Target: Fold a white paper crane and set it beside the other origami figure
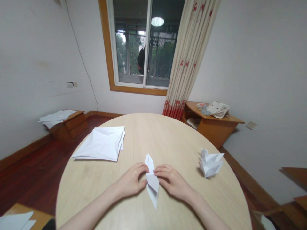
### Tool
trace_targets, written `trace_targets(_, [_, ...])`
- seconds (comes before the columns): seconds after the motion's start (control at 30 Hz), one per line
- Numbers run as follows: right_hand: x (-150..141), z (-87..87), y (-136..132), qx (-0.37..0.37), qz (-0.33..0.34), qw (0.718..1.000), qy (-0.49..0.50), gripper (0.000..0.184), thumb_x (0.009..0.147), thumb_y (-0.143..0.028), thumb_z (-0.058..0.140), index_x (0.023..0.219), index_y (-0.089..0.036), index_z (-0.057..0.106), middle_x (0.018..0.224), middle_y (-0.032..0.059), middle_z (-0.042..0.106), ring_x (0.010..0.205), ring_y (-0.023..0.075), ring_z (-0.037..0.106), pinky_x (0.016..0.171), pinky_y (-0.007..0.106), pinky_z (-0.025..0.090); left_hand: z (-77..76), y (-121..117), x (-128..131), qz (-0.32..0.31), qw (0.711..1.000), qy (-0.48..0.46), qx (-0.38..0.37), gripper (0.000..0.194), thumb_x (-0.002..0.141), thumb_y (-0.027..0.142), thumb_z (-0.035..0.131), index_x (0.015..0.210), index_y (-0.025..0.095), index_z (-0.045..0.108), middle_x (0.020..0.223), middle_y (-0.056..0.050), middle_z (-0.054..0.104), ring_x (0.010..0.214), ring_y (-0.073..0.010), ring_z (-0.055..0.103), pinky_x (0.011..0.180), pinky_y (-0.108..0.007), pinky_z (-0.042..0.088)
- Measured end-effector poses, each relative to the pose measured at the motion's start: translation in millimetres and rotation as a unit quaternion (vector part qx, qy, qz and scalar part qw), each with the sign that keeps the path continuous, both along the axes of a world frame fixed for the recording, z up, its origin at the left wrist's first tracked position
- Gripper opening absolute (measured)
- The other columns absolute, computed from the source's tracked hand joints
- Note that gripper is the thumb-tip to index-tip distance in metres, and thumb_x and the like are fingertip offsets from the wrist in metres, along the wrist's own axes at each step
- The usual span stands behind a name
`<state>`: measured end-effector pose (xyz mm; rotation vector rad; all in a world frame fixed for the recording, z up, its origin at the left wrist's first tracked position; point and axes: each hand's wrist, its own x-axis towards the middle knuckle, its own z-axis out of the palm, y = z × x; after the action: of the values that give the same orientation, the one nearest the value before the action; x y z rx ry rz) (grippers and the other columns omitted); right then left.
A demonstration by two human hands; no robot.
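Note:
A folded white paper (152, 183), narrow and pointed at both ends, lies near the middle of the round table's front half. A flap across its lower part stands slightly raised. My left hand (132, 179) holds the paper's left edge between thumb and fingers. From the other side, my right hand (173, 181) grips the right edge at about the same height, its fingertips on the paper. Parts of both edges are hidden under the fingers.
A stack of creased white paper sheets (98, 143) lies at the table's left. On the right sits a folded paper piece (211, 163) with several points. The round wooden table (153, 127) stands before a window. Behind it are a corner desk (216, 127) and a low cabinet (76, 125).

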<state>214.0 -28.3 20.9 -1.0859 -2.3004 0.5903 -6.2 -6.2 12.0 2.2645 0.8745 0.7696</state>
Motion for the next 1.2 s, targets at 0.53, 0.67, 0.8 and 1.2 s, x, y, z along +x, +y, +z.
trace_targets(0.53, [-4.9,-13.6,5.4,-0.017,-0.028,0.997,0.072,0.014,0.091,-0.020,0.052,0.093,-0.022,0.066,0.104,0.0058,0.068,0.108,0.0210,0.057,0.097,0.039,0.044,-8.2,2.8,3.2,0.031,0.998,-0.040,-0.031,0.017,0.081,0.021,0.060,0.098,0.019,0.058,0.105,-0.007,0.060,0.099,-0.0197,0.059,0.091,-0.033,0.046])
trace_targets(0.67, [-6.2,-21.2,7.0,-0.049,-0.077,0.991,0.098,0.015,0.090,-0.023,0.053,0.104,-0.020,0.060,0.107,0.0086,0.064,0.104,0.0219,0.059,0.093,0.038,0.046,-10.5,3.2,6.3,0.059,0.994,-0.062,-0.070,0.021,0.082,0.022,0.060,0.102,0.020,0.056,0.102,-0.006,0.060,0.094,-0.0194,0.060,0.087,-0.033,0.049])
trace_targets(0.8, [-7.2,-29.2,8.5,-0.066,-0.094,0.988,0.105,0.024,0.088,-0.020,0.054,0.112,-0.019,0.054,0.113,0.0099,0.061,0.109,0.0225,0.057,0.096,0.040,0.045,-14.5,2.9,10.1,0.098,0.986,-0.092,-0.098,0.027,0.079,0.018,0.060,0.105,0.020,0.053,0.105,-0.006,0.061,0.092,-0.0188,0.062,0.087,-0.035,0.049])
trace_targets(1.2, [-10.6,-33.1,8.9,-0.007,-0.106,0.994,0.037,0.048,0.090,-0.020,0.049,0.136,-0.021,0.039,0.124,0.0120,0.052,0.119,0.0241,0.046,0.104,0.046,0.039,-31.0,6.0,18.3,0.143,0.977,-0.132,-0.086,0.048,0.073,0.010,0.059,0.117,0.022,0.044,0.107,-0.004,0.056,0.085,-0.0155,0.060,0.086,-0.037,0.051])
